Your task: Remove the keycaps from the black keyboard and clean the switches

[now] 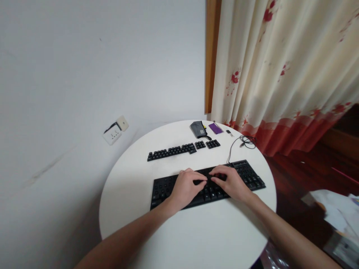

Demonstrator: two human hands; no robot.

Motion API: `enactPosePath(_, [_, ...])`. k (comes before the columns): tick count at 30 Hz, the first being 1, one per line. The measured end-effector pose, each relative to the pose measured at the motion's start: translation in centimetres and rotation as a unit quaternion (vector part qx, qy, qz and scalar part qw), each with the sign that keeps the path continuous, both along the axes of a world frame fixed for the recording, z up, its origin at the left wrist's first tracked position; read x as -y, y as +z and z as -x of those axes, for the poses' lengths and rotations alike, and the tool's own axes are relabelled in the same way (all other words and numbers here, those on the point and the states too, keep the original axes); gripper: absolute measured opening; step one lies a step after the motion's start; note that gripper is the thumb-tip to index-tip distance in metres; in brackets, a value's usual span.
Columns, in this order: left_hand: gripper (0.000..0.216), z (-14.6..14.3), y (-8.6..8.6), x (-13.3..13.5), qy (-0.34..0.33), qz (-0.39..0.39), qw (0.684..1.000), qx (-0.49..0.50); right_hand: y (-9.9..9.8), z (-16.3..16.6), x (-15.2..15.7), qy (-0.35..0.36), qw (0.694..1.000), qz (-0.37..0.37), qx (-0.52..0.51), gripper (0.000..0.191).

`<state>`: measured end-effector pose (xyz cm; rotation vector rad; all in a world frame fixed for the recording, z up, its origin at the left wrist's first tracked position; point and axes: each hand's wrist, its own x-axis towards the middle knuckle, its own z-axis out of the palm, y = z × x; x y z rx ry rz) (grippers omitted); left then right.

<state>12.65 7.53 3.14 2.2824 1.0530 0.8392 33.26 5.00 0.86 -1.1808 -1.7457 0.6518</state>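
Note:
A black keyboard [206,197] lies across the front half of a round white table [179,239]. Over its middle, my left hand [187,185] has thumb and fingers drawn together in a pinch. My right hand [230,182] faces it just to the right, its fingers curled in a pinch above the same keys. Anything between the fingertips is too small or hidden to name. Keycaps appear to be off part of the keyboard's left and upper area. Behind it, rows of loose black keycaps [171,151] stand lined up, with smaller groups of keycaps [213,144] to their right.
At the table's back lie a grey pouch [198,129], a purple cloth or packet [215,128] and a small black-and-silver item [229,132]. The keyboard's coiled cable [248,141] rests by the right edge. A wall with a socket [112,134] borders the left; a curtain [269,74] hangs behind.

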Motion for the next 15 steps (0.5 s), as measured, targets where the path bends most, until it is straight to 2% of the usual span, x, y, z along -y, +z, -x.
enactPosePath(3, [0.014, -0.3, -0.8, 0.1, 0.007, 0.002, 0.999, -0.039, -0.3, -0.2, 0.3, 0.025, 0.998, 0.004, 0.056, 0.008])
enactPosePath(7, [0.013, -0.5, -1.3, 0.1, -0.001, -0.001, 0.999, -0.04, -0.1, -0.5, 0.3, 0.034, 0.994, 0.011, 0.106, 0.007])
enactPosePath(15, [0.012, -0.8, -2.3, 0.4, 0.007, -0.018, 1.0, -0.015, 0.1, -0.6, 0.4, 0.04, 0.993, 0.037, 0.109, 0.009])
